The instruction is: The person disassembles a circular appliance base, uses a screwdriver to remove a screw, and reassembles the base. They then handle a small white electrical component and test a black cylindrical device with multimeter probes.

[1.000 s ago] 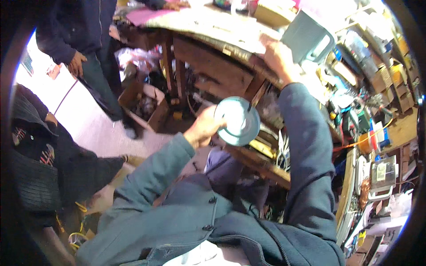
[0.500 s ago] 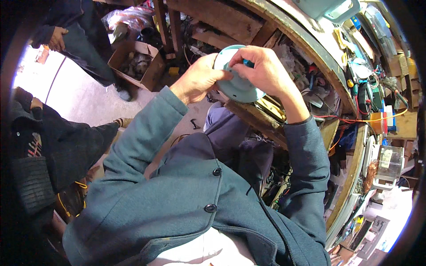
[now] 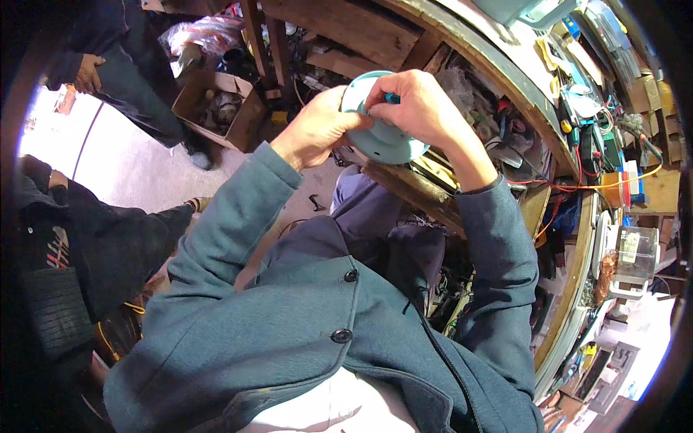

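A round, pale turquoise dish-shaped part [image 3: 393, 146] with a small dark hole near its rim is held up in front of me, tilted. My left hand [image 3: 323, 124] grips its left edge, thumb on the face and fingers behind. Over the part's middle, my right hand [image 3: 415, 108] is closed in a pinch. A small teal piece [image 3: 392, 98] shows between its fingers; what kind of piece it is, I cannot make out.
A cluttered workbench [image 3: 530, 94] with tools and wires curves along the right. On the floor, a cardboard box [image 3: 242, 119] holds metal parts. Two other people are at the left: one person's hand [image 3: 89, 73] and another's dark sleeve [image 3: 108, 231] show. A clear plastic container [image 3: 635, 252] stands at right.
Both hands and the turquoise part have shifted slightly left and up in the picture. The right hand's pinch has turned a little over the part's middle; the left hand keeps its hold.
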Motion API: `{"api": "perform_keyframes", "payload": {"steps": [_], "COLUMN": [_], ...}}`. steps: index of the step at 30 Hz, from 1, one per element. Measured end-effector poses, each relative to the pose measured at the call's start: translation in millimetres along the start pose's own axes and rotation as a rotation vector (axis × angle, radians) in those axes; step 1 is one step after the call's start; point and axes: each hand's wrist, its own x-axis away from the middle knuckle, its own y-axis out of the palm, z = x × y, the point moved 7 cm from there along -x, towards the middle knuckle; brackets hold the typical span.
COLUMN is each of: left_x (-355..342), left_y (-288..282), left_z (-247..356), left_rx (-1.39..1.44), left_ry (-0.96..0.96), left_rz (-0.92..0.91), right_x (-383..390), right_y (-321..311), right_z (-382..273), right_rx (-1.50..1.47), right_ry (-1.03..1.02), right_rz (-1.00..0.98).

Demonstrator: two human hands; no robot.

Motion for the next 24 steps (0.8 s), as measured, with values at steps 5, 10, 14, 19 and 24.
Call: {"api": "perform_keyframes", "payload": {"steps": [5, 10, 14, 19, 24], "left_x": [0, 2, 1, 6, 8], "left_y": [1, 0, -2, 6, 6], "left_z": [-1, -2, -2, 1, 3], "left_rx": [-0.027, -0.015, -0.004, 0.002, -0.034], "left_ry": [-0.046, -0.052, -0.012, -0.067, -0.083], "left_rz": [-0.045, -0.04, -0.053, -0.019, 0.021], "right_x": [2, 1, 4, 13, 20], "right_y": [1, 0, -6, -22, -4], "right_z": [-7, -4, 1, 0, -6], "right_rx": [0.14, 0.102, -0.015, -0.649, -0.698], "right_ry": [-0.092, 0.003, 0.106, -0.086, -0.147], "right_rz": [0.03, 0.041, -0.007, 0.172, 0.355]}}
